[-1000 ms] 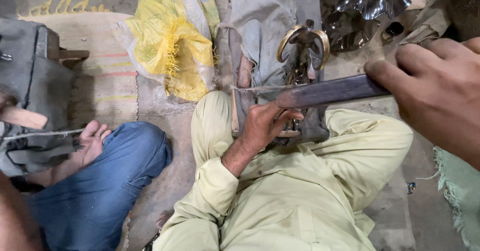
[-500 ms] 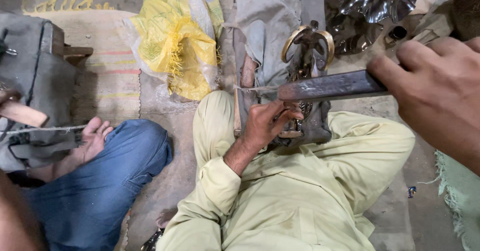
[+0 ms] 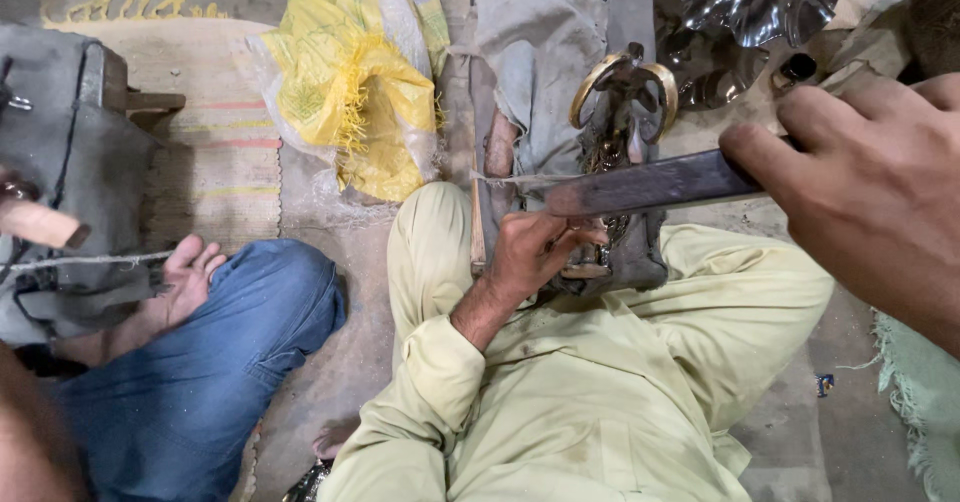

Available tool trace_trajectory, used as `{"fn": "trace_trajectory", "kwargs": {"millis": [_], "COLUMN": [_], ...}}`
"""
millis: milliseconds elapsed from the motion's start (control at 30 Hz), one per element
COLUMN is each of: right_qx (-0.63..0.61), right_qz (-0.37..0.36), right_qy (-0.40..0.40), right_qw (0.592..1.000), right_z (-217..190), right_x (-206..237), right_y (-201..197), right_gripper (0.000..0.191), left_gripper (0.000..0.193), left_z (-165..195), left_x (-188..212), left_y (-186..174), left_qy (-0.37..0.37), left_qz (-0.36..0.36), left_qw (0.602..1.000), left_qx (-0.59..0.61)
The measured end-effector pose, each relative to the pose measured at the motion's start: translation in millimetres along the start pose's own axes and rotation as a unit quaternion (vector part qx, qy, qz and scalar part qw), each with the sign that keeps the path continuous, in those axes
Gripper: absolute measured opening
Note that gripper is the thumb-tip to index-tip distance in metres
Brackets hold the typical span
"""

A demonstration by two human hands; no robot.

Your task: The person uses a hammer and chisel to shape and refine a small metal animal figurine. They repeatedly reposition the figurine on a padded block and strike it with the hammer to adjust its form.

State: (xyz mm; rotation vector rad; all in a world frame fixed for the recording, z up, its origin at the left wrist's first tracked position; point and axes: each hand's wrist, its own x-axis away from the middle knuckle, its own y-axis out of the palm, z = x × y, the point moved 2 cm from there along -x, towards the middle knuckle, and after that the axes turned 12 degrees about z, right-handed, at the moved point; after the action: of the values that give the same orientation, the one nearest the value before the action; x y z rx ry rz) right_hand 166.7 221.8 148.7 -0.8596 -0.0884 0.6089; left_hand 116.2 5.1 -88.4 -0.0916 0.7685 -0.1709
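— Bare concrete floor [image 3: 340, 362], dusty, with a striped woven mat [image 3: 215, 157] to the left and a crumpled yellow sack [image 3: 345, 92] lying on it. What sits in the middle?

— Pale green trousers, legs folded, and between the knees a grey cloth [image 3: 540, 52] under a dark ornate metal casting [image 3: 620, 152] with two brass-coloured curved horns on top. Another person in blue jeans [image 3: 210, 362] sits to the left, a bare foot [image 3: 185, 282] beside them.

— And the hands?

— The right hand [image 3: 860, 192] is close to the camera, fingers curled tight round the end of a long flat file [image 3: 650, 182], thumb laid along it. The file lies across the casting, just below the horns. The left hand [image 3: 535, 252] clamps the lower part of the casting, fingers wrapped and pressed together against it.

— How would the stroke go well, judging from that?

— I'd say keep the file flat and level on the metal, and let the left hand pin the piece hard against the lap — its fingers stay below the file's path.

— Smallest thing?

— A little blue scrap [image 3: 823, 384] on the floor, right.
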Motion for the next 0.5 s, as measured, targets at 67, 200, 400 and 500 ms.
{"fn": "trace_trajectory", "kwargs": {"millis": [67,200,400,500], "right_qx": [-0.133,0.007,-0.198,-0.2], "right_qz": [0.077,-0.026,-0.107,-0.165], "right_qy": [0.039,-0.005,0.064,0.115], "right_qw": [0.987,1.0,0.972,0.959], "right_z": [1.8,-1.9,9.2,11.4], "right_x": [0.3,-0.8,0.2,8.6], "right_y": [-2.9,4.0,14.6,20.7], "right_gripper": [0.045,0.041,0.046,0.047], "left_gripper": [0.03,0.03,0.038,0.032], "left_z": [-2.8,-5.5,14.8,26.5], "left_x": [3.7,6.3,-6.3,-14.2], "left_y": [0.9,1.2,0.6,2.1], "left_qy": [0.002,-0.029,-0.065,-0.045], "left_qz": [0.002,0.014,0.057,0.004], "left_qw": [1.0,0.998,0.994,0.999], "left_qx": [0.019,-0.061,0.061,-0.002]}}
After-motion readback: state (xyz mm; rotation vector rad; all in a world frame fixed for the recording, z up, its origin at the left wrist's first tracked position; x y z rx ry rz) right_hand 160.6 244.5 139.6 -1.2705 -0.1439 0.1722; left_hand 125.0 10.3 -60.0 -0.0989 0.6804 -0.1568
